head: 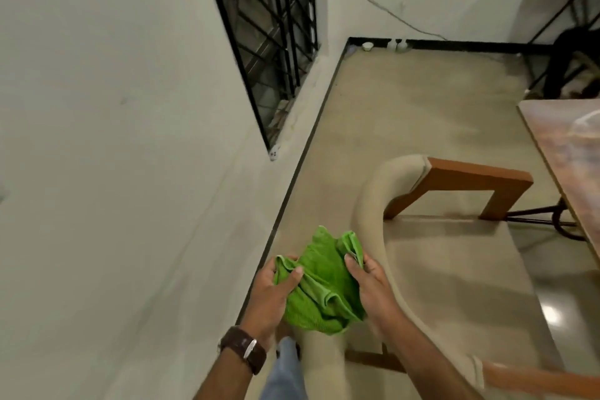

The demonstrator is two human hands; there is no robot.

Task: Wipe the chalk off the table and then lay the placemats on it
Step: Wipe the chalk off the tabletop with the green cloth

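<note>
A crumpled green cloth (319,286) is held between both hands low in the view, above the floor beside a chair. My left hand (274,294) grips its left edge, thumb pressed into the folds. My right hand (370,286) pinches its right edge. The wooden table (558,146) shows only as a corner at the far right, with a faint white chalk mark (587,122) on its top. No placemats are in view.
A beige upholstered chair (383,204) with wooden arms (470,177) stands between me and the table. A white wall and barred window (276,26) are on the left. Dark metal furniture (571,58) sits at the far right corner. Tan floor (406,107) lies ahead.
</note>
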